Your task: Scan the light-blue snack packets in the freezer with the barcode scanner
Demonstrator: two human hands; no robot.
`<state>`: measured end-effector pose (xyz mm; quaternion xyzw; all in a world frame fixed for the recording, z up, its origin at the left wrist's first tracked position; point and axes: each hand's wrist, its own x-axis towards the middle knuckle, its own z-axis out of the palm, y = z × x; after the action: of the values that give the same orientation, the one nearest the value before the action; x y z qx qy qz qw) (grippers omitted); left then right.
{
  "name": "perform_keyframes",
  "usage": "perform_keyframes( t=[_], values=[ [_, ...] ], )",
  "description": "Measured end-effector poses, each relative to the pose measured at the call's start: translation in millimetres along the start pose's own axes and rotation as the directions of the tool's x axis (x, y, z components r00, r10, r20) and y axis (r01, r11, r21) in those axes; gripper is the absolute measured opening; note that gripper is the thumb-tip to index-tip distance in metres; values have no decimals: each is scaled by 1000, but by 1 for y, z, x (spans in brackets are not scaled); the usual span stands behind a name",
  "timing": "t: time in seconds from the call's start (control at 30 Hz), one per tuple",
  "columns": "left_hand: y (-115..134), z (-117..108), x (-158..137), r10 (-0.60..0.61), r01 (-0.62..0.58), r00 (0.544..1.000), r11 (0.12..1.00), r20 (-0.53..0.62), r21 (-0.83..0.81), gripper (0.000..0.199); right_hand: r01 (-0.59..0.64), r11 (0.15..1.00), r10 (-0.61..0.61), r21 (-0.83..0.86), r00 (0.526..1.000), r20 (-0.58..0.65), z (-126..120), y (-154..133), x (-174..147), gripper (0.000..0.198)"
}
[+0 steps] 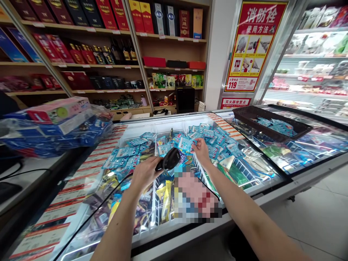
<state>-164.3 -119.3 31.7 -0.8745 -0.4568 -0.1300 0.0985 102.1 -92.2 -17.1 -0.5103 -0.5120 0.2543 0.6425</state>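
Note:
My left hand (148,169) is wrapped round the handle of a black barcode scanner (172,158), its head pointing toward the right. A black cord runs from it down to the lower left. In my right hand (200,149) is the edge of a light-blue packet (185,143), pinched between thumb and fingers just beyond the scanner head. Many similar blue packets (217,139) lie in a loose pile behind and to the right of that hand. Another spread of blue packets (127,154) is on the left. What the packets contain cannot be made out.
A glass-topped chest freezer (269,197) with white wire baskets stretches across the view. On its right part sits a dark tray (299,125) holding more blue packets. Plastic-wrapped boxes (57,127) are stacked at left. Shelves (174,36) of boxed goods stand behind.

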Motion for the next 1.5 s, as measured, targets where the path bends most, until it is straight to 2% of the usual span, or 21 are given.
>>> perform_keyframes(
  t=[0.43, 0.7, 0.8, 0.97, 1.1, 1.23, 1.37, 1.43, 1.5],
  values=[
    [-3, 2, 0, 15, -15, 1000, 1000, -2, 8, 37, 22, 1000, -22, -4, 1000, -1, 0, -5, -2, 35],
    [-8, 6, 0, 27, -26, 1000, 999, -10, 45, 38, 46, 994, -57, -97, 993, -106, -10, -13, -4, 33],
    [-10, 7, 0, 18, -17, 1000, 998, -12, 54, 38, 56, 989, -78, -138, 984, -160, -15, -14, 0, 37],
    [-13, 7, 1, 22, -20, 999, 999, -44, 46, 36, 63, 985, -88, -164, 985, -146, -27, -13, 10, 53],
    [-16, 7, -1, -1, 5, 997, 999, -72, 50, 37, 34, 974, -70, -223, 985, -156, -38, -8, 17, 58],
    [-23, 6, -4, -51, 56, 993, 997, -106, 49, 38, 31, 925, -109, -378, 977, -186, -44, -2, 22, 56],
    [-27, 4, -6, -109, 118, 984, 991, -138, 57, 39, 52, 803, -206, -594, 959, -194, -46, -3, 24, 53],
    [-28, 2, -7, -122, 133, 980, 989, -154, 58, 39, 42, 758, -216, -651, 958, -190, -46, -5, 23, 52],
    [-29, 0, -8, -124, 135, 977, 990, -170, 51, 39, 49, 750, -221, -660, 959, -179, -45, -9, 21, 50]
  ],
)
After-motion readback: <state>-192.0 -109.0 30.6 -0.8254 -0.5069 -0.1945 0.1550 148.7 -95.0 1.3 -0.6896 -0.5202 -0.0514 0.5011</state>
